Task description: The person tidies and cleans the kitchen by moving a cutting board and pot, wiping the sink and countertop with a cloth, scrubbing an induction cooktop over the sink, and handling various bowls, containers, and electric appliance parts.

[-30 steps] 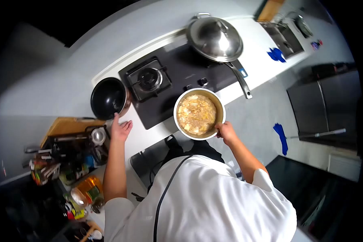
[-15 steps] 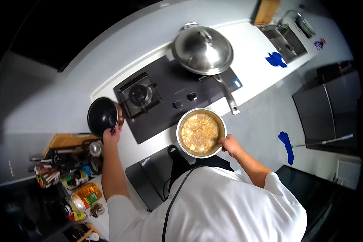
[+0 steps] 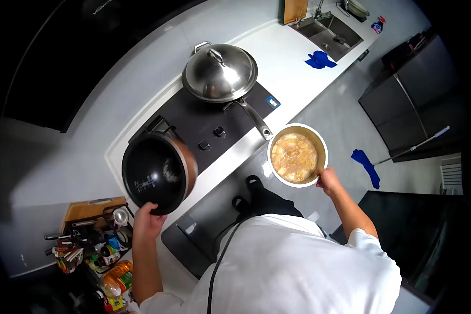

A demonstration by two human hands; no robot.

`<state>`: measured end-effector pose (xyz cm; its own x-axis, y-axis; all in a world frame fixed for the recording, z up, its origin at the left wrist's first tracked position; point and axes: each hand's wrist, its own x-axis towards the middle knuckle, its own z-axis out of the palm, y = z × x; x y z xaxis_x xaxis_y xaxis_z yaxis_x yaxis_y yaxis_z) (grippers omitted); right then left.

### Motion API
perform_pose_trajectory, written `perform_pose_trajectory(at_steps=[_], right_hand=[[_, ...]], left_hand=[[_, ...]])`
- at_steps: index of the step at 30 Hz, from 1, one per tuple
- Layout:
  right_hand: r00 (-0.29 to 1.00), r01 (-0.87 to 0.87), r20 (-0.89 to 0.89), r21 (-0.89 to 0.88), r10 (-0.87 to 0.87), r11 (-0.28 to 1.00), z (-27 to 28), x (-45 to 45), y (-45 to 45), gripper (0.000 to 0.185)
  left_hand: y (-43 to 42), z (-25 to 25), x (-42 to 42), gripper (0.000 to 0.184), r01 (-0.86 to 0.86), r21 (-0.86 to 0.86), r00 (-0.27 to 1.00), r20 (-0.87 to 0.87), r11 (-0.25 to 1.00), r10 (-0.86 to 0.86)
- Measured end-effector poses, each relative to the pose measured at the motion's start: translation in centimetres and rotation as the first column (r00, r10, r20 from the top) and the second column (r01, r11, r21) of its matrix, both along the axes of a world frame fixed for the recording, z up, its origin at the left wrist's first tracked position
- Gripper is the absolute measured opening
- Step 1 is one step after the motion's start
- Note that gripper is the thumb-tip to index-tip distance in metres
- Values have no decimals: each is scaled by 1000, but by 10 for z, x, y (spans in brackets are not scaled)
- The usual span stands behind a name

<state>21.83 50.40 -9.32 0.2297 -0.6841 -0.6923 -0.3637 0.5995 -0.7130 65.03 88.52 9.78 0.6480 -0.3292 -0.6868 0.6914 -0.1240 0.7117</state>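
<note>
My left hand grips the rim of a rice cooker inner pot, black inside with white markings and coppery outside. The pot is tilted, its opening turned up toward me, over the left burner of the gas stove. No food shows inside it. My right hand is closed at the edge of a light metal saucepan; its handle is hidden in my grasp. The saucepan, held over the floor beyond the counter edge, contains a brothy stew with pale and yellowish pieces.
A wok with a domed steel lid sits on the right burner, its long handle pointing toward me. Blue cloth lies near the sink. Bottles and an oil jug crowd the lower left. A mop stands at right.
My left hand has lifted the inner pot, bringing it nearer and over the left burner. My right hand has moved the saucepan right and slightly up, away from the counter. The view has shifted too.
</note>
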Motion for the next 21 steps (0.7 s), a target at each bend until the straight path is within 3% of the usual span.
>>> perform_pose_trajectory(at_steps=[4,8,11,15,21], right_hand=[[990,109,92,-42,-105,993,25,0,-48,16],[950,200,248,-17,-189,980,15,8,-115,19],[926,245,287,37,-245,969,11,22,-178,18],[930,264,264,6,-257,964,-3,44,-266,16],[970,167,181,-27,-159,986,-40,58,-374,22]], left_hand=[[-80,49,-38,31,199,-59,980,12,978,-198],[-185,69,-71,29,384,-168,923,72,908,-377],[-283,70,-96,29,420,-210,906,40,883,-421],[-418,33,-110,27,443,-233,890,-5,866,-457],[-600,-55,-97,24,237,-179,966,-65,955,-252]])
